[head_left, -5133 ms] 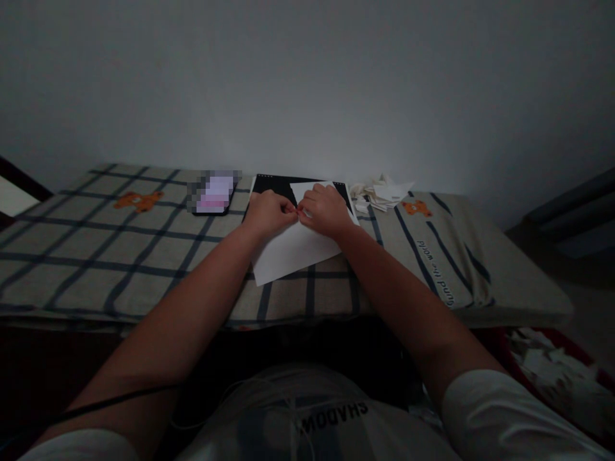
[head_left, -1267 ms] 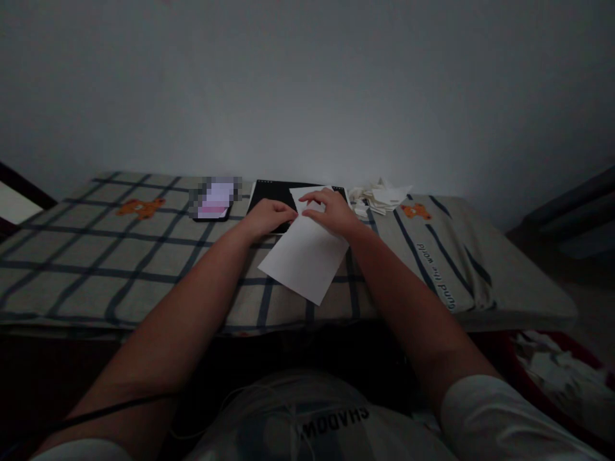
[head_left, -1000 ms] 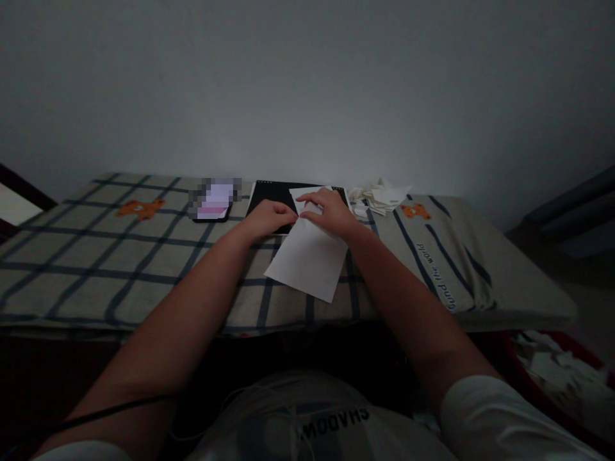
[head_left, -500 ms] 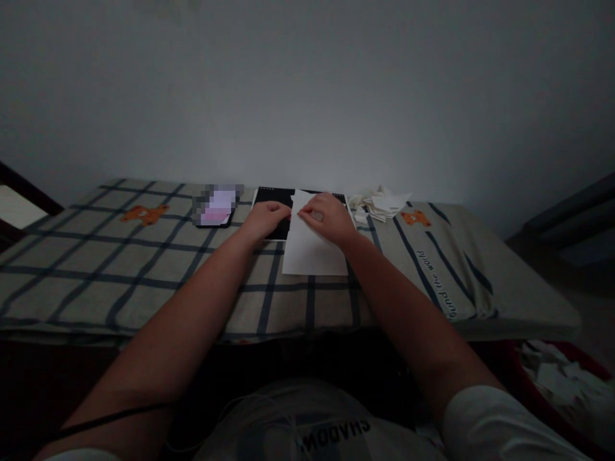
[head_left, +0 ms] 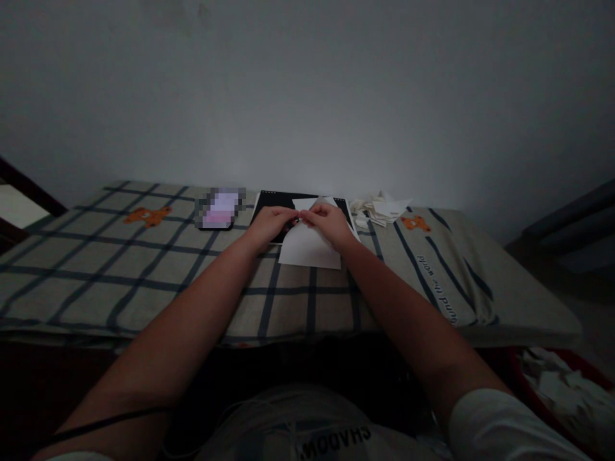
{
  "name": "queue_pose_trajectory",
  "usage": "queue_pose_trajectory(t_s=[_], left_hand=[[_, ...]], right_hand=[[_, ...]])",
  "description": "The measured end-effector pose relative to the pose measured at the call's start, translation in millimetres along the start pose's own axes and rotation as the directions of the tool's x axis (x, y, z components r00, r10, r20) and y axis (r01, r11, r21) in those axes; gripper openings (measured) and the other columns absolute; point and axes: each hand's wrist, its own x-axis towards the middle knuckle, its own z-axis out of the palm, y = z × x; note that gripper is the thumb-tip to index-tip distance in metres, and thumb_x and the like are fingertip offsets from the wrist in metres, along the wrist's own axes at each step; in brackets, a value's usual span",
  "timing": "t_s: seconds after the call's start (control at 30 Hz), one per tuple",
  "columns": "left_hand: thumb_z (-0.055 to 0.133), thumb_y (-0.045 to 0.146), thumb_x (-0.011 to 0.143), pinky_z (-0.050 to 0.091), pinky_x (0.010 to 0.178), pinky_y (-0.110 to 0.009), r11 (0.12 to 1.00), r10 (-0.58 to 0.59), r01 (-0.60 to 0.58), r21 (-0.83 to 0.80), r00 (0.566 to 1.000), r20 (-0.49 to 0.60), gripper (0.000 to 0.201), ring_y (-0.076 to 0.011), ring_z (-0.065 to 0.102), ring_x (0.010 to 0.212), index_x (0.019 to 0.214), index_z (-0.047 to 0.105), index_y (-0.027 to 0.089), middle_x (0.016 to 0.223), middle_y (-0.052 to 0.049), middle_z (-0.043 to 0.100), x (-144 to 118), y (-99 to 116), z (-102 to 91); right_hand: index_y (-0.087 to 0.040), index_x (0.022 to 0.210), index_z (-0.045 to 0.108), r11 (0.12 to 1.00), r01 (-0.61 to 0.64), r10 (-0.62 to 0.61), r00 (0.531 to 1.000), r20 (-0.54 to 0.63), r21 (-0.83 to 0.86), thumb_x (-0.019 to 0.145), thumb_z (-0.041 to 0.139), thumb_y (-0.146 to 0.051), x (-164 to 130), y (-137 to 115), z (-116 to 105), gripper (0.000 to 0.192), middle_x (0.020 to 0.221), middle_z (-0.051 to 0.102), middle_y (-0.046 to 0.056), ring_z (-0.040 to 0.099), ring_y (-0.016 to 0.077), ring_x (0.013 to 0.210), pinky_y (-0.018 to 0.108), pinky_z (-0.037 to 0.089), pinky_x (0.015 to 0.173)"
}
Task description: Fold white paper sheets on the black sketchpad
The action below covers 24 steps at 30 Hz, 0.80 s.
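A white sheet of paper point(head_left: 310, 249) lies partly over a black notebook-like item point(head_left: 269, 200) with small holes or rings along its far edge. My right hand point(head_left: 329, 222) pinches the sheet near its left edge, thumb and fingers together. My left hand point(head_left: 273, 224) is closed, its fingertips meeting those of my right hand at the same edge of the paper. The sheet bends upward between the hands, and its near end hangs toward me over the cloth. Exactly how the left fingertips grip the edge is hard to see in the dim light.
A checked cloth point(head_left: 192, 275) covers the table against a grey wall point(head_left: 307, 96). A phone point(head_left: 220, 210), its screen blurred, lies left of the notebook. A pile of torn paper pieces point(head_left: 377, 211) sits at the right. Below, a red bin point(head_left: 521, 378) holds paper scraps point(head_left: 560, 384).
My left hand has moved right to meet my right hand at the paper's edge. The sheet is now bent, and its near end has shifted slightly left and away from me.
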Motion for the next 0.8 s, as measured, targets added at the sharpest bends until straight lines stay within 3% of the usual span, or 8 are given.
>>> queue_pose_trajectory(t_s=[0.17, 0.37, 0.6, 0.8], left_hand=[[0.075, 0.046, 0.073, 0.051, 0.074, -0.031, 0.999, 0.001, 0.000, -0.033, 0.999, 0.039, 0.032, -0.0199, 0.066, 0.085, 0.085, 0.080, 0.017, 0.094, -0.010, 0.077, 0.4, 0.3, -0.1], [0.084, 0.046, 0.067, 0.052, 0.084, -0.033, 0.998, 0.021, -0.020, -0.052, 1.000, 0.020, 0.048, -0.0207, 0.068, 0.096, 0.104, 0.077, 0.016, 0.114, -0.011, 0.076, -0.1, 0.3, 0.8], [0.087, 0.056, 0.061, 0.052, 0.087, -0.033, 0.978, -0.059, 0.087, -0.190, 0.988, 0.146, 0.051, -0.0186, 0.067, 0.087, 0.091, 0.080, 0.015, 0.097, -0.010, 0.078, -1.5, -0.4, 3.3], [0.087, 0.046, 0.064, 0.052, 0.078, -0.029, 0.988, -0.044, 0.050, -0.147, 0.998, 0.042, 0.035, -0.0149, 0.065, 0.076, 0.082, 0.080, 0.017, 0.087, -0.007, 0.078, -0.5, -1.6, 1.6]], right_hand=[[-0.019, 0.077, 0.063, 0.967, -0.150, 0.154, 0.988, -0.004, 0.205, 0.070, 0.076, -0.031, 3.0, 2.5, 3.1, 0.019, 0.074, 0.068, 0.001, 0.062, 0.0127, 0.070, 0.028, 0.051, 0.072], [-0.019, 0.074, 0.066, 0.935, -0.178, 0.158, 0.983, 0.090, 0.306, 0.075, 0.071, -0.028, 2.6, 3.3, 2.8, 0.011, 0.077, 0.068, 0.001, 0.062, 0.0114, 0.071, 0.028, 0.052, 0.079], [-0.019, 0.072, 0.068, 0.902, -0.176, 0.098, 0.973, 0.210, 0.395, 0.069, 0.077, -0.032, 2.7, 3.1, 2.0, 0.016, 0.074, 0.065, 0.000, 0.059, 0.0111, 0.071, 0.027, 0.051, 0.077], [-0.021, 0.073, 0.072, 0.894, -0.217, 0.127, 0.962, 0.242, 0.392, 0.068, 0.083, -0.043, 0.0, -2.7, -3.3, 0.025, 0.081, 0.070, 0.004, 0.062, 0.0150, 0.078, 0.029, 0.052, 0.078]])
